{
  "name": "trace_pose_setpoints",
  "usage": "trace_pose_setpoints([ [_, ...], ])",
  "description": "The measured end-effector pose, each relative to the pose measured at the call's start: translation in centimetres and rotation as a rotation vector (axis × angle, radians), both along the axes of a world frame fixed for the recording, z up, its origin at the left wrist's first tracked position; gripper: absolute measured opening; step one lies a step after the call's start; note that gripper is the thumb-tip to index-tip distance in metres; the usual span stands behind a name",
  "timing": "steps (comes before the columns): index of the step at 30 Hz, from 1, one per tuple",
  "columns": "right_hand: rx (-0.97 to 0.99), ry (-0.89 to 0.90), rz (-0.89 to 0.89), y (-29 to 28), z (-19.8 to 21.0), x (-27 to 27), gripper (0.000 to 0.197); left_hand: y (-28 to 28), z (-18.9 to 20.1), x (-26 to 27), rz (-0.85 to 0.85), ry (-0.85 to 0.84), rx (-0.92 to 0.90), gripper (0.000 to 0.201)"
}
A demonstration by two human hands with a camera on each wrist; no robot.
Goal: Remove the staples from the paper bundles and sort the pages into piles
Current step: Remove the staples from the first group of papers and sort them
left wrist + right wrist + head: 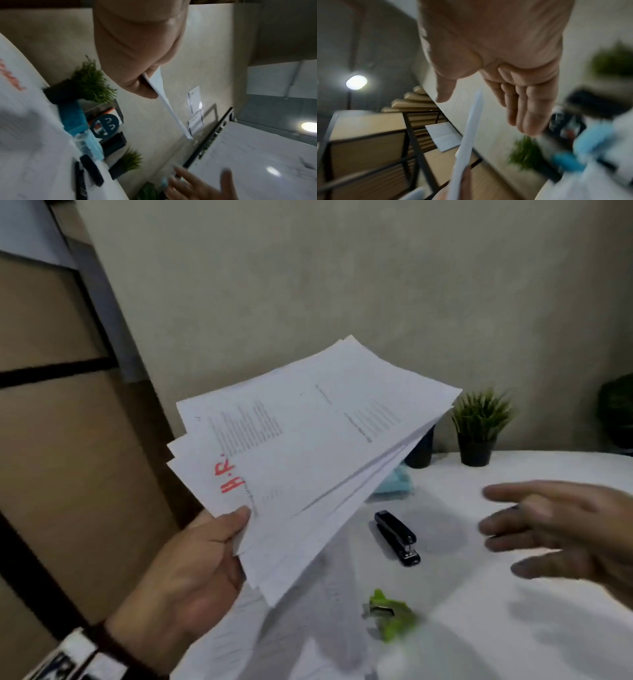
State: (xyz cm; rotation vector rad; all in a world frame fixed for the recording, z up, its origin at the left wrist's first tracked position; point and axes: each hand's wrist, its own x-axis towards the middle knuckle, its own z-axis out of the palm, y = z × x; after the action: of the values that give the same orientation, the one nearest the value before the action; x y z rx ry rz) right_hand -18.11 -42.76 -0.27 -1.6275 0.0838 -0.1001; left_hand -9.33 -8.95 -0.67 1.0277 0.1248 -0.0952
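The left hand [191, 563] comes up from the lower left of the head view and holds the papers [308, 446] in the middle of the frame, lifted clear of the desk [513, 628]. Its grip is clamped on the lower corner of the papers, thumb on top and fingers underneath. The sheets are fanned out a little, tilted up toward the wall, and the front page carries red handwriting near the thumb.

The right hand [561, 529] hangs at the right edge, above the desk and apart from the papers, its grip apart, fingers spread and holding nothing. It is blurred.

On the white desk, below the papers, a black stapler [397, 537] lies at center right. Lower down, near the bottom center, sits a green staple remover [390, 611], also blurred. More printed pages lie flat on the desk at the bottom of the frame. At the far edge of the desk stand a small potted plant [479, 426] and, partly hidden behind the papers, a dark cup [421, 450], with something light blue just in front of it.
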Motion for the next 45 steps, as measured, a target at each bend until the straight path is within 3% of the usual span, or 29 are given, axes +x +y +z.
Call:
trace_pose_setpoints([
  [1,0.096,0.068,0.109,2.3,0.9,0.8,0.096,-0.6,-0.1,0.2,-0.033,-0.042,0.017,0.036],
  [3,0.251,-0.012,0.272,7.6,2.1,2.3,0.079,-2.3,0.2,-0.1,-0.124,-0.116,0.04,0.036],
  [6,0.436,-0.193,0.017,10.9,3.8,5.8,0.034,-2.8,0.5,-1.3,-0.171,-0.142,-0.038,0.037],
  [8,0.415,-0.213,-0.087,10.4,5.0,7.1,0.026,-0.9,0.1,-1.7,-0.305,-0.206,-0.118,0.042],
  [9,0.367,-0.216,-0.077,9.9,5.4,7.4,0.025,0.9,0.0,-1.5,-0.354,-0.223,-0.172,0.056],
  [11,0.227,-0.194,0.026,8.6,5.7,7.7,0.028,4.4,0.1,-0.5,-0.439,-0.234,-0.288,0.086],
  [13,0.106,-0.144,0.131,7.8,6.2,7.7,0.03,6.8,1.1,0.4,-0.509,-0.212,-0.26,0.097],
  [16,-0.044,-0.092,0.27,7.9,6.0,8.1,0.031,6.2,2.6,1.4,-0.476,-0.182,-0.025,0.078],
  [19,-0.179,-0.066,0.277,9.0,5.3,9.0,0.025,4.1,2.9,1.9,-0.28,-0.099,0.154,0.032],
  [21,-0.266,-0.109,0.117,8.9,4.9,10.2,0.016,3.5,2.5,2.5,-0.157,-0.087,0.196,0.015],
  [23,-0.395,-0.171,-0.153,7.7,4.1,11.1,0.006,3.4,1.9,3.4,-0.029,-0.036,0.141,0.016],
  [25,-0.599,-0.183,-0.326,6.6,2.9,11.1,0.016,4.1,0.7,3.6,0.034,-0.01,0.042,0.024],
  [26,-0.779,-0.149,-0.269,6.5,1.9,10.7,0.015,4.3,0.0,3.5,0.042,0.002,0.008,0.027],
  [28,-1.244,-0.012,0.109,7.5,-0.8,9.0,0.015,4.3,-1.5,3.0,0.034,0.039,-0.026,0.026],
  [30,-1.475,0.101,0.501,9.1,-4.6,7.7,0.056,3.9,-2.9,2.5,0.03,0.073,-0.061,0.027],
  [31,-1.508,0.137,0.596,10.0,-6.1,7.2,0.071,3.6,-3.5,2.4,0.037,0.075,-0.078,0.028],
  [32,-1.52,0.109,0.64,10.5,-7.4,7.0,0.077,3.4,-4.1,2.5,0.051,0.068,-0.088,0.029],
  [34,-1.512,0.028,0.641,11.0,-8.9,7.1,0.066,3.3,-4.9,2.5,0.069,0.05,-0.086,0.031],
  [36,-1.494,-0.005,0.625,11.1,-8.9,7.3,0.051,3.3,-5.0,2.5,0.064,0.042,-0.099,0.032],
  [39,-1.527,0.032,0.603,9.7,-8.3,7.8,0.043,3.9,-4.7,2.3,0.064,0.058,-0.103,0.03],
  [41,-1.531,0.077,0.493,8.0,-7.0,8.0,0.039,4.4,-4.4,2.3,0.062,0.061,-0.088,0.029],
  [43,-1.315,0.067,0.237,6.4,-5.0,8.2,0.035,4.7,-4.1,2.2,0.068,0.051,-0.085,0.028],
  [45,-0.862,0.03,0.026,5.8,-2.8,7.9,0.045,4.5,-3.7,2.0,0.085,0.027,-0.087,0.025],
])
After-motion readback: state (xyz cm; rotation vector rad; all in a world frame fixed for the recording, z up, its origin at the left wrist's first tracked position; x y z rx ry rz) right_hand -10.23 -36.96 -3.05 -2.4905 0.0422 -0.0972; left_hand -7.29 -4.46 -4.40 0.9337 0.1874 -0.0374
